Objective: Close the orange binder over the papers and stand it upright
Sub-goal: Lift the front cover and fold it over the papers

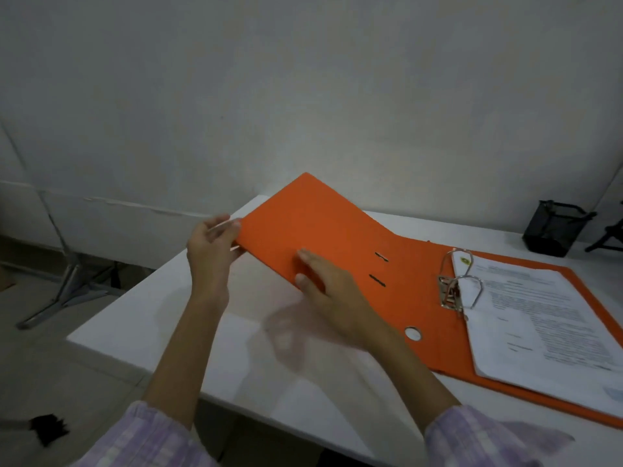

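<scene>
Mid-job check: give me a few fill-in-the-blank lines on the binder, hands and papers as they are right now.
1. The binder is the colour ____.
2. The left hand grips the raised ____ at its outer edge.
3. The papers sit threaded on the metal ____.
4. The right hand rests on the cover's ____ face.

Missing words: orange; cover; rings; inner

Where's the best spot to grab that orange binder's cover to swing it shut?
The cover's free outer edge, from the left, where the left hand pinches it: it is already lifted and farthest from the spine, so it swings easily over the papers.
</scene>
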